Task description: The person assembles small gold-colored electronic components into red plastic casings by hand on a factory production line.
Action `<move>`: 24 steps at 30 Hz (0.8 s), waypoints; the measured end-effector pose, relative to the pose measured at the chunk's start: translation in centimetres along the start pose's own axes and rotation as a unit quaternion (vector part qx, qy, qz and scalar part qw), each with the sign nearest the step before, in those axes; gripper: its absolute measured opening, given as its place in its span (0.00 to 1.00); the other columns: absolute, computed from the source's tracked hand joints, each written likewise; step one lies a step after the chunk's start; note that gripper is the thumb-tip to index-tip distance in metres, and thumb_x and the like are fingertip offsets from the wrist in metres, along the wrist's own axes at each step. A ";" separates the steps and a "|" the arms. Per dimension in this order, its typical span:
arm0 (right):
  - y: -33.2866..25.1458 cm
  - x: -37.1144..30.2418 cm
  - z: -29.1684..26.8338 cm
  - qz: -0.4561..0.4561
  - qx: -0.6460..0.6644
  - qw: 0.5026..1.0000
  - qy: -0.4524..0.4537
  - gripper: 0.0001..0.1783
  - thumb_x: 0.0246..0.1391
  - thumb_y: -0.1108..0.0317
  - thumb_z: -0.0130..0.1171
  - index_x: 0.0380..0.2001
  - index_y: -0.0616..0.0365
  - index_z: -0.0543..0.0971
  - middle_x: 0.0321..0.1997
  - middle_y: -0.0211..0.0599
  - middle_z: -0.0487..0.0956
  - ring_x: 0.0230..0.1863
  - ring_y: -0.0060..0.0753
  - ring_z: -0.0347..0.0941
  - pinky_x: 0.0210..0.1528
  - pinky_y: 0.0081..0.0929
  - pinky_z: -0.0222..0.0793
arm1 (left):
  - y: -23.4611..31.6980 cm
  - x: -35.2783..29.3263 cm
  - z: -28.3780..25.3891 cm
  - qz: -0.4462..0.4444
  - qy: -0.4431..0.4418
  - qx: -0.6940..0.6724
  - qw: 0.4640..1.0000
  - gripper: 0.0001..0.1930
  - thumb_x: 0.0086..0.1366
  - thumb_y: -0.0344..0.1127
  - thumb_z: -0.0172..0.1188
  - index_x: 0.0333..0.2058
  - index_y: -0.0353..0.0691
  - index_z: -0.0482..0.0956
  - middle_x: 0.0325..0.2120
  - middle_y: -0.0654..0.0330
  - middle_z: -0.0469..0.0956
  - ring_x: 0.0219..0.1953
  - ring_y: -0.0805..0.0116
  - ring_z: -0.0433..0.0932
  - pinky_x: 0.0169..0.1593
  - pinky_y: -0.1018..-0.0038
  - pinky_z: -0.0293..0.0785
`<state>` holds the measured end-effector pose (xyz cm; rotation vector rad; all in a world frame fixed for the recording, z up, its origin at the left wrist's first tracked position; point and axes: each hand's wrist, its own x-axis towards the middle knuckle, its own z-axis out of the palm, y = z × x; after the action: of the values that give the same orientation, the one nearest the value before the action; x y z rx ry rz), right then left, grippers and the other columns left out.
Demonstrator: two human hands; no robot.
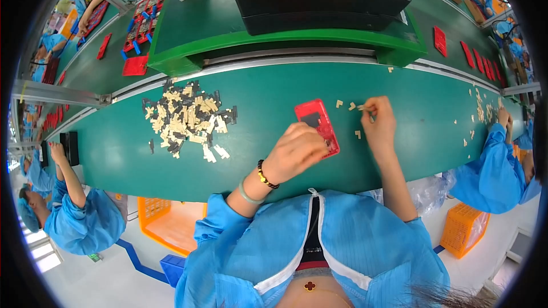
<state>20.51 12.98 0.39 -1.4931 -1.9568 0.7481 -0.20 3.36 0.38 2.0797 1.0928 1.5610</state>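
Observation:
A red rectangular plastic frame [314,109] with a dark grey panel inside lies on the green tabletop in front of me. My left hand [298,147] is over its near half, fingers curled and pinched together at the frame; whatever is between the fingertips is hidden. To the right, my right hand [379,125] pinches a small cream L-shaped piece [363,107] between thumb and fingers. Near it lie loose cream pieces: one L-shaped piece [339,104] by the frame's far corner, another piece [351,106], and an L-shaped piece [358,134] closer to me.
A mixed pile of cream and black pieces [188,117] spreads on the left. Beyond it, a green raised shelf [285,48] carries a black box [325,14]. Co-workers in blue sit at left [85,222] and right [488,165]. Orange baskets [149,222] stand below the table.

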 end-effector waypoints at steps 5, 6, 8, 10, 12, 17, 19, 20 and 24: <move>-3.6 -1.5 -0.9 -0.128 0.137 0.980 -0.070 0.11 0.44 0.77 0.65 0.29 0.57 0.73 0.33 0.33 0.72 0.33 0.26 0.71 0.34 0.23 0.69 | -0.6 0.0 0.0 0.047 0.011 0.136 0.990 0.09 0.47 0.29 0.66 0.29 0.41 0.79 0.30 0.63 0.78 0.37 0.64 0.76 0.43 0.66 0.70; -4.8 -1.6 -0.3 -0.127 0.186 0.959 -0.174 0.12 0.43 0.76 0.67 0.28 0.58 0.72 0.33 0.32 0.72 0.33 0.27 0.70 0.35 0.24 0.67 | -0.6 -0.1 0.1 0.047 0.009 0.133 0.990 0.09 0.47 0.29 0.66 0.29 0.41 0.79 0.30 0.63 0.78 0.37 0.64 0.76 0.43 0.66 0.70; -5.1 -1.3 -0.1 -0.126 0.235 0.925 -0.270 0.14 0.41 0.74 0.69 0.27 0.58 0.71 0.33 0.30 0.73 0.33 0.27 0.69 0.36 0.25 0.66 | -0.7 -0.1 0.1 0.084 0.030 0.203 0.975 0.09 0.46 0.32 0.66 0.29 0.43 0.79 0.29 0.65 0.78 0.34 0.66 0.74 0.39 0.69 0.68; -4.6 -0.6 0.3 -0.214 0.115 0.926 -0.290 0.16 0.39 0.71 0.70 0.25 0.58 0.70 0.33 0.32 0.73 0.34 0.32 0.69 0.36 0.27 0.66 | -0.8 -0.2 0.0 0.080 0.033 0.214 0.973 0.09 0.45 0.33 0.66 0.28 0.43 0.79 0.29 0.65 0.78 0.32 0.67 0.74 0.37 0.69 0.67; -5.3 -0.7 0.5 -0.244 0.110 0.929 -0.257 0.16 0.38 0.71 0.70 0.24 0.58 0.70 0.32 0.33 0.73 0.35 0.34 0.70 0.38 0.29 0.66 | -0.7 -0.2 -0.3 0.075 0.039 0.228 0.970 0.08 0.45 0.33 0.66 0.27 0.44 0.79 0.29 0.66 0.78 0.31 0.68 0.73 0.35 0.70 0.66; -5.6 -0.8 0.3 -0.323 0.065 0.918 -0.220 0.16 0.36 0.70 0.70 0.24 0.56 0.70 0.32 0.33 0.73 0.39 0.39 0.71 0.42 0.33 0.66 | 0.0 -0.3 -0.3 0.081 0.041 0.234 0.968 0.08 0.46 0.33 0.65 0.27 0.44 0.77 0.29 0.66 0.77 0.30 0.67 0.73 0.34 0.70 0.65; -5.4 -1.2 0.5 -0.305 0.107 0.928 -0.187 0.16 0.36 0.68 0.69 0.24 0.54 0.69 0.31 0.32 0.71 0.35 0.38 0.69 0.39 0.32 0.64 | 0.0 -0.2 -0.2 0.094 0.034 0.236 0.967 0.08 0.46 0.33 0.63 0.28 0.44 0.78 0.30 0.65 0.76 0.32 0.67 0.73 0.35 0.69 0.68; -5.5 -1.3 0.5 -0.318 0.117 0.922 -0.188 0.16 0.36 0.68 0.69 0.24 0.54 0.69 0.31 0.32 0.71 0.35 0.38 0.69 0.39 0.32 0.64 | 0.0 -0.4 -0.1 0.106 0.034 0.229 0.967 0.08 0.46 0.33 0.63 0.28 0.43 0.78 0.31 0.65 0.76 0.32 0.67 0.74 0.36 0.70 0.68; -5.8 -1.3 -0.2 -0.299 0.090 0.925 -0.219 0.16 0.36 0.69 0.69 0.23 0.54 0.69 0.30 0.31 0.72 0.35 0.38 0.69 0.38 0.32 0.63 | -0.3 -0.5 -0.1 0.125 0.037 0.199 0.971 0.08 0.46 0.32 0.63 0.28 0.42 0.77 0.31 0.64 0.77 0.32 0.67 0.74 0.36 0.71 0.69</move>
<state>17.14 10.41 4.54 -0.5781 -2.4104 0.9939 -0.44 3.17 -0.08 2.5257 1.3012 1.6516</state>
